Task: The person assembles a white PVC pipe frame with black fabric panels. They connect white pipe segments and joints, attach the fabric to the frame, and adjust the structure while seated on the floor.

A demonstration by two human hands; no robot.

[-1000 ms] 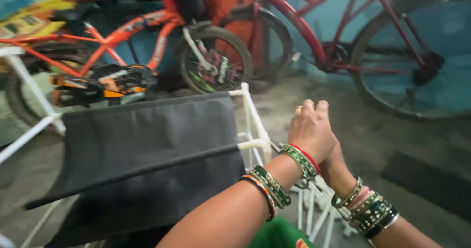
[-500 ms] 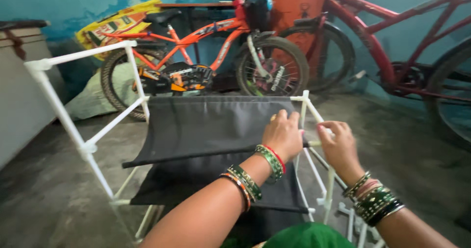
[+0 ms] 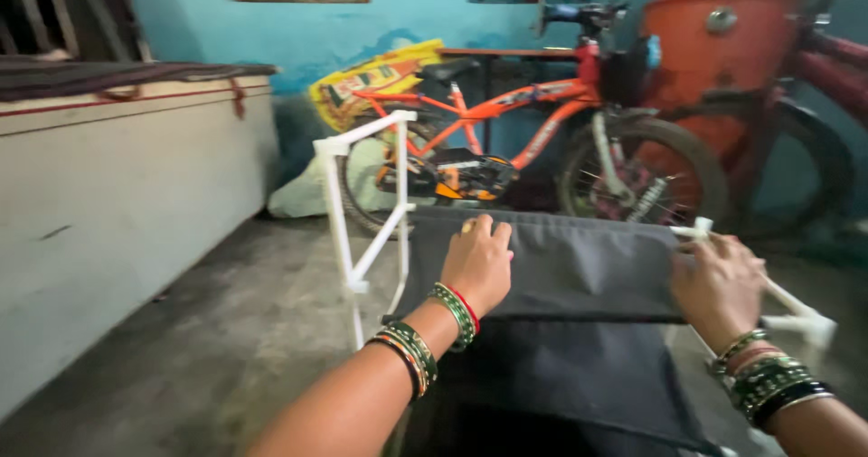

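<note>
now the dark fabric shelf (image 3: pixel 579 263) lies under the left hand (image 3: pixel 477 263), right hand (image 3: pixel 719 287) gripping its edge.

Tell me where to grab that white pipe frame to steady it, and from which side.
Probably best is the upright post of the white pipe frame at the left end, from the left. It stands bare there, while the dark fabric shelf under the left hand and right hand covers the middle rails.

One camera sits on the person's head. It looks forward and down, close over both forearms, toward a bicycle (image 3: pixel 542 150) and blue wall (image 3: pixel 398 23).
</note>
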